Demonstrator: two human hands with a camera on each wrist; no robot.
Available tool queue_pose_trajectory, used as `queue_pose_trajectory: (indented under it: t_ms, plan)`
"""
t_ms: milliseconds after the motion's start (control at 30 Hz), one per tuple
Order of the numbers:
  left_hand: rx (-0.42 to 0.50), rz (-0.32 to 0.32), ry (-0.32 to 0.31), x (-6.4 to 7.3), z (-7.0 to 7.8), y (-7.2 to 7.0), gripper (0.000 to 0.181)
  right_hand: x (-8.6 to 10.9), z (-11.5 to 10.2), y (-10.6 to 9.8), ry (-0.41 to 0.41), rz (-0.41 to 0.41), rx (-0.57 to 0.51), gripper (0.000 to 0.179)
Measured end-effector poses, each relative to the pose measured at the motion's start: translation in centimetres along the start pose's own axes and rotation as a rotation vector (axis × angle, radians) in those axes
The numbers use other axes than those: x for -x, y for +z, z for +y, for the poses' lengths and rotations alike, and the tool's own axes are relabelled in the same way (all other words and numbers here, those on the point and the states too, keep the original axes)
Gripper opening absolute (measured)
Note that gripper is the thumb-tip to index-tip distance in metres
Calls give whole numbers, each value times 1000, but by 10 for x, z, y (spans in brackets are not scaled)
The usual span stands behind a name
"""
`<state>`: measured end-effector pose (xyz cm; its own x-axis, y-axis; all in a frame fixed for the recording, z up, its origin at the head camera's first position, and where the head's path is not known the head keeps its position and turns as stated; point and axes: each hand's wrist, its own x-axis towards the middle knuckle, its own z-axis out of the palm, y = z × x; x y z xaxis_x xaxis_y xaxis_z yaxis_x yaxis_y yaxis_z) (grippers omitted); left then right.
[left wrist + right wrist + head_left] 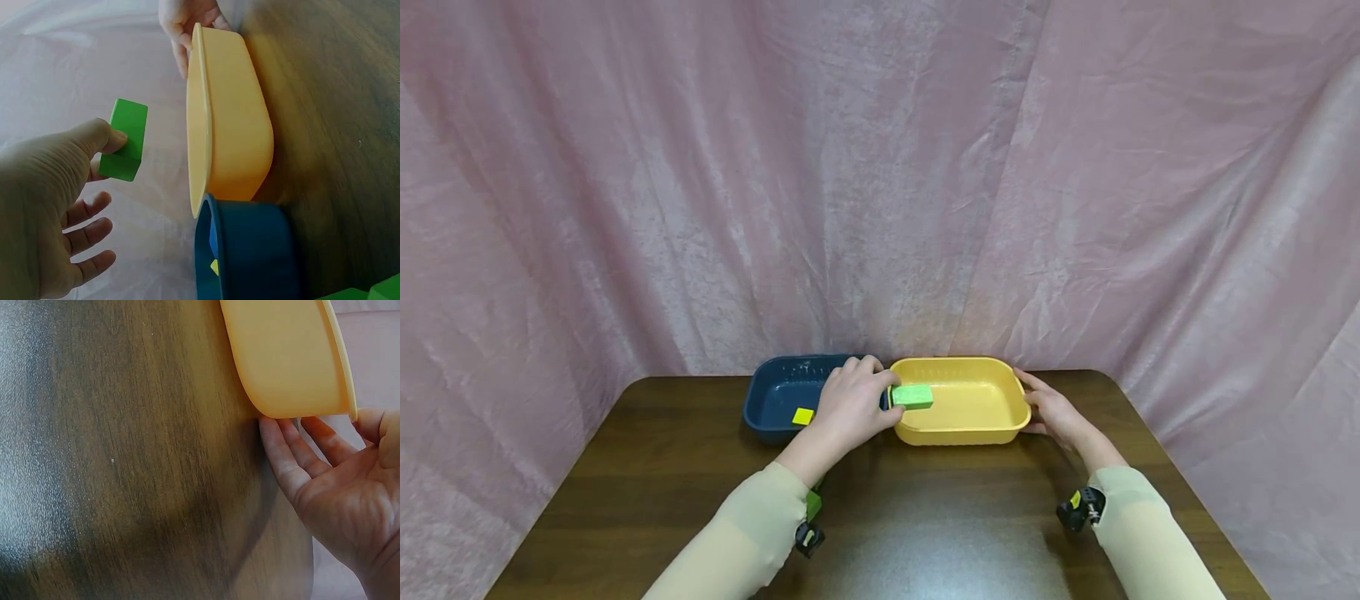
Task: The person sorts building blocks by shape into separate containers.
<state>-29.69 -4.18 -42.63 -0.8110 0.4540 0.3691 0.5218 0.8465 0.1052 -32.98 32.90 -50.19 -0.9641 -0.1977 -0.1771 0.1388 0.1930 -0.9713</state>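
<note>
My left hand [853,396] pinches a green block [912,397] between thumb and fingers, above the left end of the yellow basin [958,436]. In the left wrist view the block [128,134] is clear of both basins, and the other fingers are spread loosely. At the far right end of the yellow basin, my right hand [1060,414] touches the outer wall. The right wrist view shows its fairly straight fingers [284,456] against that wall and the thumb by the rim. The dark blue basin [767,429] is partly hidden behind my left hand.
A yellow block [802,416] lies inside the blue basin, with a blue piece [213,239] beside it. More green blocks [385,289] are on the wooden table [940,517] near my left wrist. A pink curtain [880,183] hangs behind the table's back edge.
</note>
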Motion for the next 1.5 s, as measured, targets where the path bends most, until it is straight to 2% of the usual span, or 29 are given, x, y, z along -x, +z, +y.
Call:
queue_pose_trajectory:
  t_ms: [233,533,967,1233,1500]
  plan:
    - [-12,-42,-7,-10,3,10,37,-1,0,0,-3,1,-6,66]
    - [-34,-100,-47,-22,4,24,39,-3,-2,3,3,7,-11,65]
    - [-30,-142,-51,-32,9,36,40,-8,3,0,25,32,-16,65]
    - [-15,-170,-65,-32,11,39,42,-7,3,0,16,31,0,64]
    - [-28,-165,-75,-30,7,39,49,-7,4,-1,14,40,-7,65]
